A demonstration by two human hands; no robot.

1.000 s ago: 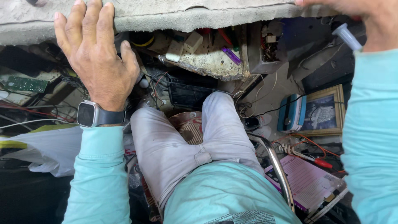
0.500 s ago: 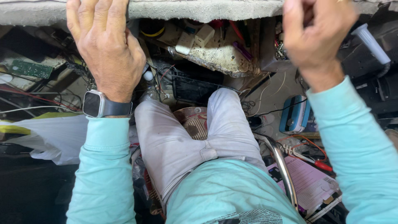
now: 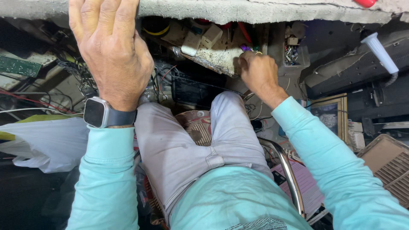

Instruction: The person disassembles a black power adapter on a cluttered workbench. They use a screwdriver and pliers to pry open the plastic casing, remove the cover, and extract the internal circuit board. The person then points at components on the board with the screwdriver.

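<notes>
My left hand [image 3: 111, 51] lies flat, fingers together, on the front edge of a rough grey worktop [image 3: 264, 9]. Under that edge hangs a cluttered shelf [image 3: 215, 59] with small white blocks, tools and wires. My right hand [image 3: 257, 72] reaches down into that shelf, fingers curled among the small items near a purple-tipped tool [image 3: 245, 48]; what it grips is hidden. I sit on a patterned seat [image 3: 196, 127], my grey trousers and light blue shirt filling the lower middle.
A white plastic bag [image 3: 47, 142] lies at the left, a green circuit board [image 3: 17, 66] above it. A white nozzle [image 3: 379, 51], a framed picture [image 3: 330, 115] and a brown grille [image 3: 390, 164] sit at the right. A chrome chair arm [image 3: 289, 174] curves by my right side.
My right hand has dropped from the worktop edge down into the shelf below it. My left hand has stayed on the edge while the view shifted.
</notes>
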